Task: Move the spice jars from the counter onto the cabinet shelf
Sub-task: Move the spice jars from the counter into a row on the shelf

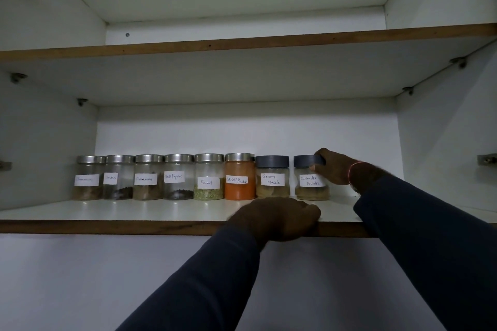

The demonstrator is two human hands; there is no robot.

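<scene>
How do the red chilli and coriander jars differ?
The red chilli jar has a shiny metal lid, the coriander jar a dark grey one. Red chilli is nearly full of orange powder; coriander holds a low brownish layer. The right hand holds only coriander's lid. Both stand upright on the shelf.

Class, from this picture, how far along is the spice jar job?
Done: seven jars, ending with the Garam Masala jar, stand in a row on the shelf. In hand: the right hand grips the Coriander Powder jar by its lid at the row's end; the left hand holds the shelf. Left: letting go; the counter is out of view.
</scene>
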